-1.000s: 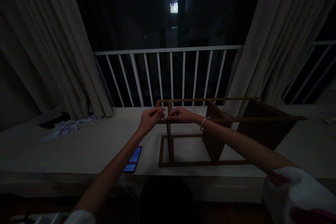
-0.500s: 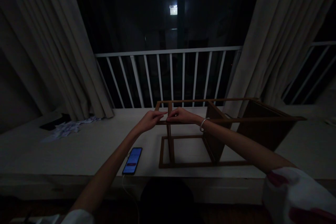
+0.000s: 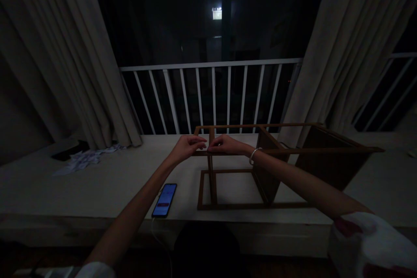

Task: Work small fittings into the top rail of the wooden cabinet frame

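Observation:
A brown wooden rack frame (image 3: 237, 205) lies on its side on the pale ledge. My left hand (image 3: 186, 147) is at the left end of its upper near rail, thumb and fingers slightly apart, with nothing visible between them. Just to the right, my right hand (image 3: 224, 144), with a bracelet at the wrist, rests at the same rail near a crossbar. Its thumb and fingertips are pinched together at the joint; whatever they hold is too small and dark to make out. The fingertips of both hands nearly meet.
A lit phone (image 3: 164, 200) with a white cable lies on the ledge (image 3: 130, 191) left of the rack. Crumpled papers (image 3: 83, 160) and a dark flat item (image 3: 70, 151) are farther left. Behind stand a white railing (image 3: 208, 65), a dark window and long curtains (image 3: 312, 61).
My left hand's fingers have parted a little and drawn slightly left, away from the right fingertips. The right hand keeps its pinch at the rail. The view has shifted slightly.

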Motion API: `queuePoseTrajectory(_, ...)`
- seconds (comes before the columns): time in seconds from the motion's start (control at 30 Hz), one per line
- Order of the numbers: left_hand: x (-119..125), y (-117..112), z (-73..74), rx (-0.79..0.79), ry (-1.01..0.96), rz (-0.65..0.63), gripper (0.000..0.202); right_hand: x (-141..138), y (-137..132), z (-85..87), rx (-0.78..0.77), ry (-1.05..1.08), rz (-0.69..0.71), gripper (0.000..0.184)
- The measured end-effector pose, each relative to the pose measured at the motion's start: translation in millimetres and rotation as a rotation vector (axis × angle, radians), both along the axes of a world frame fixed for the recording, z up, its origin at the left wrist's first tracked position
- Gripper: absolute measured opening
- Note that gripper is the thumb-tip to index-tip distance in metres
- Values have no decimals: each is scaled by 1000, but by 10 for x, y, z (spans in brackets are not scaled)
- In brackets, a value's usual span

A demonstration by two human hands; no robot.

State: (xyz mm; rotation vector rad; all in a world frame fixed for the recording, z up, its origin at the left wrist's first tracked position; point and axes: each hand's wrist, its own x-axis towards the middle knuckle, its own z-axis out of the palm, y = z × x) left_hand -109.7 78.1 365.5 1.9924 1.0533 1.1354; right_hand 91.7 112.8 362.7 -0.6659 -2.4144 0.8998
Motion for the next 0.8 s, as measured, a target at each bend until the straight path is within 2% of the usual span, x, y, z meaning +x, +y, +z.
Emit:
queuePoseTrajectory(0.13, 45, -32, 46, 19, 36, -14, 22, -3, 1, -6, -31, -5, 7, 40)
queuePoseTrajectory(0.3, 87, -7, 103, 119, 197, -73, 16, 0, 3, -10, -79, 4, -11, 40)
queuePoseTrajectory(0.57, 103, 56, 69, 118, 313, -34, 15, 25, 13, -11, -78, 10, 33, 37)
queuePoseTrajectory(0.8, 105, 63, 153, 112, 374, -81, 17, 28, 41, -24, -57, -2, 31, 38)
